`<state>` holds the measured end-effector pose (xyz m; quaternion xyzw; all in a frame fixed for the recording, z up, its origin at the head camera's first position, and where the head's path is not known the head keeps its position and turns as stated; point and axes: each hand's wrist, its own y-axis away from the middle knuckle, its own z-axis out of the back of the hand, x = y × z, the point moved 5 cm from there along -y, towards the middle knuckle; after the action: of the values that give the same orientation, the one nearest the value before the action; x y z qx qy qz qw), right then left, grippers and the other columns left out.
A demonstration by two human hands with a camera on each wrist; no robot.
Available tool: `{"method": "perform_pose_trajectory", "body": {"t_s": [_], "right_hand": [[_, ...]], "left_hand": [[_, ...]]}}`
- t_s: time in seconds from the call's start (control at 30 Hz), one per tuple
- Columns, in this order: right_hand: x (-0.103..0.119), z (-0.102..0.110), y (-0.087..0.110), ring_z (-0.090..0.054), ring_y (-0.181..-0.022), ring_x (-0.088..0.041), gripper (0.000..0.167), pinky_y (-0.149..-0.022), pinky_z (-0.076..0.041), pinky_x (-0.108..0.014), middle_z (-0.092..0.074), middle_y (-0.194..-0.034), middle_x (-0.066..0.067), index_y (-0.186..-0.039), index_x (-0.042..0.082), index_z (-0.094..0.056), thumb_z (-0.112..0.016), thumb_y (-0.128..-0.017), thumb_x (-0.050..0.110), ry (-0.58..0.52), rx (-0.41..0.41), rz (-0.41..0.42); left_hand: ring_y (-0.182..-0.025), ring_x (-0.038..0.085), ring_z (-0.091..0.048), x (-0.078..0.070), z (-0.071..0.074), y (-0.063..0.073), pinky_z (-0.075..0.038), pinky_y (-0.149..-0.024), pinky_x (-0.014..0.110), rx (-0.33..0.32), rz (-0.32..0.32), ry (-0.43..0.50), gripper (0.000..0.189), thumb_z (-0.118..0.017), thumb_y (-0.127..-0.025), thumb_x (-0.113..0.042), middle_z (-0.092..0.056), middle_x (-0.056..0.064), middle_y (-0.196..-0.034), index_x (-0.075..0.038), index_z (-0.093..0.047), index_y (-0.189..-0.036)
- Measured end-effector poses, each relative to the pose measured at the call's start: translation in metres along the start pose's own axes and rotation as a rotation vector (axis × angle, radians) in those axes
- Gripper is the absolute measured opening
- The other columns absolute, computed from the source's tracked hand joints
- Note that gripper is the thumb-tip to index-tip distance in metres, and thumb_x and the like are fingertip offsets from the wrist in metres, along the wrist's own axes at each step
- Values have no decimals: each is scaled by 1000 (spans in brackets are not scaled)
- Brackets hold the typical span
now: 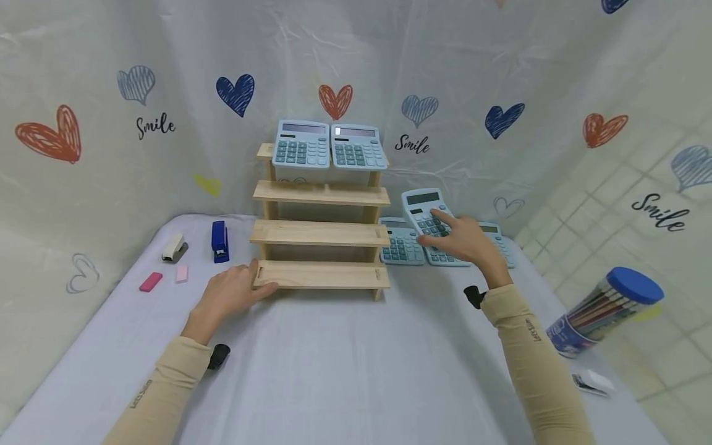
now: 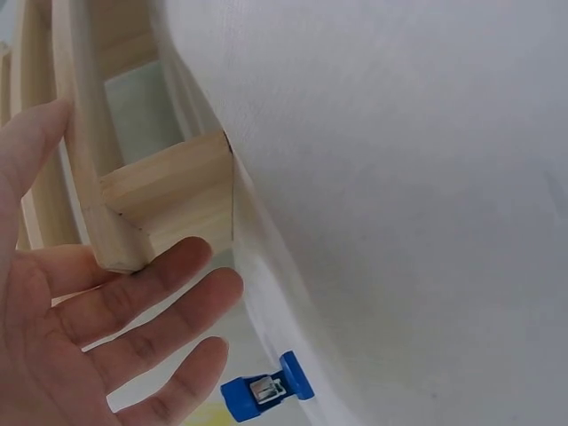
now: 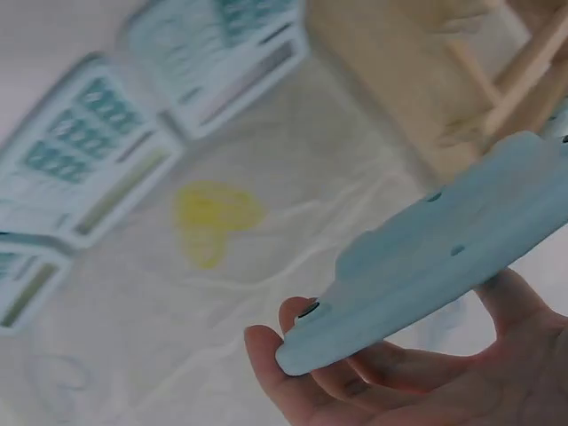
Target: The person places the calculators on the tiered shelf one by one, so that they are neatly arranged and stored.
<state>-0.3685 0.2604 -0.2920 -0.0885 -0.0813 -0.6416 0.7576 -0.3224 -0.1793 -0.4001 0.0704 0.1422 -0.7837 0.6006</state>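
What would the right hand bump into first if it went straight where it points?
Beyond the calculator it holds, the right hand would probably meet the wooden rack, though depth is unclear.

On the white tabletop (image 1: 334, 371): at left, a blue stapler (image 1: 220, 241) near two pink blocks (image 1: 151, 282); at right, a blue-lidded tub (image 1: 567, 337) of pencils (image 1: 603, 310). Behind hangs a heart-printed sheet (image 1: 367, 37).

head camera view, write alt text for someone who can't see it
A person's right hand holds a light blue calculator beside a four-tier wooden stand while the left hand touches its lowest shelf. Two calculators rest on the top shelf; other calculators lie on the white-covered table.
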Motion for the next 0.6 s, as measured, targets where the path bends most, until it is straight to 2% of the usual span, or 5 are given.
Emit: {"method": "perform_pose_trajectory", "body": {"t_s": [0.13,0.27,0.47,0.6], "right_hand": [[42,9,-10,-44,-126,-49,89,-100,-40,-66,-40,-145,-38,-158,19,-33,-61,-87,64,26,-32,88],[74,11,-21,-49,-118,-42,85,-96,-45,-60,-45,-142,-34,-155,22,-40,-65,-84,63,48,-51,159],[102,3,-40,-52,-119,-40,84,-97,-47,-56,-48,-142,-31,-154,25,-43,-64,-83,65,92,-24,201],[115,-2,-59,-49,-127,-41,85,-102,-45,-57,-45,-147,-30,-154,27,-41,-62,-83,67,99,-12,196]], "left_hand": [[-67,24,-57,1,-1,0,-47,-56,42,0,4,7,82,-62,-93,-55,-69,24,-95,11,-47,-140],[-69,25,-60,1,-2,-1,-49,-57,43,10,2,10,84,-61,-94,-56,-69,27,-101,11,-46,-141],[-69,24,-59,1,-4,-1,-48,-57,42,24,3,10,85,-61,-94,-57,-69,27,-101,11,-46,-142],[-69,24,-59,2,-4,-1,-48,-57,43,12,6,7,82,-62,-93,-56,-69,26,-99,10,-48,-139]]}}
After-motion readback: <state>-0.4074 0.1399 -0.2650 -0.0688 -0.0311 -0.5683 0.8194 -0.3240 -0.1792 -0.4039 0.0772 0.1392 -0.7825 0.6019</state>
